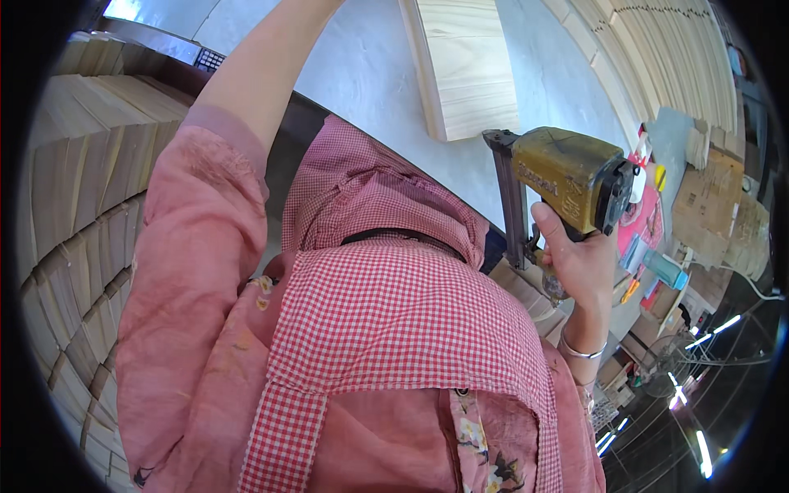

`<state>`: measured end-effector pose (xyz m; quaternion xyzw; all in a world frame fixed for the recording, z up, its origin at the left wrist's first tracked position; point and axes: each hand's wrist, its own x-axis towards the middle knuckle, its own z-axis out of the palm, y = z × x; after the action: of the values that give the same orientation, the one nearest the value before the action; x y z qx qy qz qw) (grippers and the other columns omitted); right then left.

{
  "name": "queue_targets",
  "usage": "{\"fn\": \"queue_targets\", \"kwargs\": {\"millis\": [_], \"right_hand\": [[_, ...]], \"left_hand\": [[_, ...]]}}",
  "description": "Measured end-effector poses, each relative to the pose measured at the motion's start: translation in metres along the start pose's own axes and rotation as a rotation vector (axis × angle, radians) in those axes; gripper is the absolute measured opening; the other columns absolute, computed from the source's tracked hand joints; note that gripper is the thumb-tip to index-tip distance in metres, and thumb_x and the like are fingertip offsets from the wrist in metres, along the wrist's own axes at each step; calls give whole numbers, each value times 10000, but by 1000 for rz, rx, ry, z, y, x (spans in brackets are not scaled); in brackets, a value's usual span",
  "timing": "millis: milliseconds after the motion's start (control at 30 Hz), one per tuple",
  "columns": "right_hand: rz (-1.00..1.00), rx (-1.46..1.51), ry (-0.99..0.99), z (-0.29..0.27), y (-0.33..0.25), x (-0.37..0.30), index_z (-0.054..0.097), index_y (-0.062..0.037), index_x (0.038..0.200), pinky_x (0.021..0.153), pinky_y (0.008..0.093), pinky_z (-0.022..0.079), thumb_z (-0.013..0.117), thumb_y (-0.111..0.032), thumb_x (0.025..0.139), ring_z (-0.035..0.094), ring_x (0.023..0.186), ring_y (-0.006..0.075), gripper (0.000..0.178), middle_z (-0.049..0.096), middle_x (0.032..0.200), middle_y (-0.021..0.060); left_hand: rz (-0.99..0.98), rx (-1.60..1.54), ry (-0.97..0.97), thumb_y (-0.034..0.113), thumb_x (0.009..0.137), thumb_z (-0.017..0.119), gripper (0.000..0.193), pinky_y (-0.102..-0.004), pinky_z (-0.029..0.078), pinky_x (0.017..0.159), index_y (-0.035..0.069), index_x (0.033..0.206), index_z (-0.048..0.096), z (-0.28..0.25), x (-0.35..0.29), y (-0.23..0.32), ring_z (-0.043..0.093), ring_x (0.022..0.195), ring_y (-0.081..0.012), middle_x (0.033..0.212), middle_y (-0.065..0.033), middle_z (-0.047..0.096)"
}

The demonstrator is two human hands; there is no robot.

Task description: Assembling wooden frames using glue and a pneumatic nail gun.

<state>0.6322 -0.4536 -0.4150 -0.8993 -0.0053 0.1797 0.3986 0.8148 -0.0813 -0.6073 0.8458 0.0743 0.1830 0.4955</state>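
My right hand (579,267) is wrapped around the handle of a nail gun (567,168) with a worn gold-yellow body and a black magazine. The gun's nose sits just off the near end of a pale wooden piece (472,78). That piece looks like boards joined at an edge, and it lies on the light grey worktable (362,74). Its far end is cut off by the top of the view. My left forearm (255,78) reaches forward over the table's left part and leaves the picture at the top, so my left hand is out of sight.
Stacks of cut wooden boards (90,156) rise on the left. More boards (670,49) stand in rows at the far right of the table. A blue-capped bottle (664,269), a pink cloth (637,222) and cardboard (707,197) lie to the right.
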Motion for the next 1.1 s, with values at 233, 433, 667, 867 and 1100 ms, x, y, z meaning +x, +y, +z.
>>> {"fn": "queue_targets", "kwargs": {"millis": [233, 433, 667, 867, 1100], "right_hand": [[26, -44, -32, -6, -6, 8, 650, 42, 1134, 707, 300, 565, 818, -113, 834, 696, 826, 212, 377, 737, 1024, 131], [14, -100, -92, -11, -14, 15, 652, 30, 1142, 711, 300, 565, 825, -129, 833, 698, 833, 213, 388, 738, 1028, 126], [37, -91, -74, -11, -9, 13, 655, 18, 1149, 712, 300, 566, 833, -139, 830, 703, 844, 216, 397, 738, 1031, 127], [56, -96, -50, -9, -6, 10, 658, 20, 1138, 710, 297, 565, 839, -138, 825, 707, 844, 219, 394, 740, 1017, 123], [94, -159, -48, -11, -12, 11, 666, 31, 1108, 702, 286, 557, 837, -117, 818, 699, 824, 194, 367, 744, 989, 118]], "left_hand": [[34, -13, 42, 218, 823, 701, 213, -328, 498, 647, 10, 858, 670, 3, 4, 0, 583, 673, -230, 755, -112, 651], [36, -33, 38, 212, 826, 699, 204, -327, 496, 642, 14, 857, 667, 3, 4, 2, 579, 665, -223, 744, -104, 647], [31, -50, 49, 206, 830, 698, 193, -327, 494, 637, 18, 855, 664, 3, 2, 4, 576, 654, -215, 731, -95, 642], [36, -64, 55, 200, 834, 696, 183, -326, 492, 633, 21, 854, 661, 3, 0, 5, 572, 646, -209, 719, -87, 638], [79, -89, -40, 203, 818, 704, 212, -339, 479, 664, 14, 894, 647, -8, -16, 25, 564, 686, -234, 765, -105, 622]]}}
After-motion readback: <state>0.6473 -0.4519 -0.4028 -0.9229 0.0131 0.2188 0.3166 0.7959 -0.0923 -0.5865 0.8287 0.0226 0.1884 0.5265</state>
